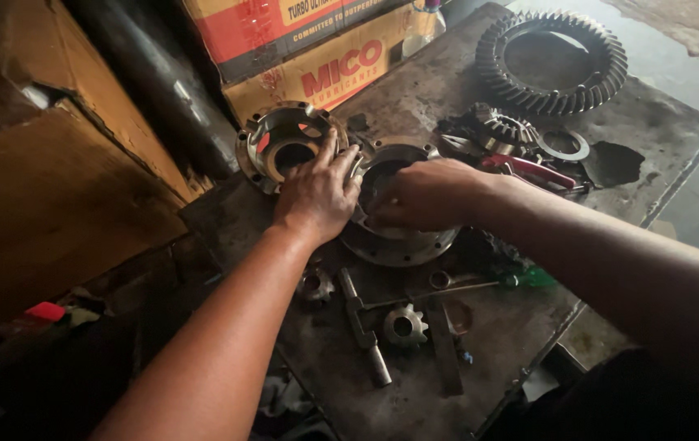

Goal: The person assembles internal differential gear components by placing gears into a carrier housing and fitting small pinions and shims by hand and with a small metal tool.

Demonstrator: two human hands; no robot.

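Bench (660, 139): grimy metal top under both hands, running away from them to the upper right
Boxes (317, 65): red and yellow cardboard, stacked beyond the left hand
Ring gear (552, 61): large and toothed, lying flat well beyond the right hand
Round housing (402, 241): flanged metal bowl directly beneath both hands, its rim showing below the right hand
Second housing (284, 143): like part just beyond the left hand's fingertips, touching the first or nearly so
Left hand (315, 196): spread flat, fingers apart, pressing on the round housing's left rim
Right hand (427, 194): curled, fingers dipped into the housing's bowl; they seem pinched on something small, but shadow hides what
Bevel gear (500, 129): beyond the right hand, beside a flat washer (563, 144)
Pliers (533, 170): red-handled, just past the right wrist
Shaft (362, 327): short steel pin, nearer the body than both hands
Small gears (404, 325): one beside the shaft, another below the left wrist
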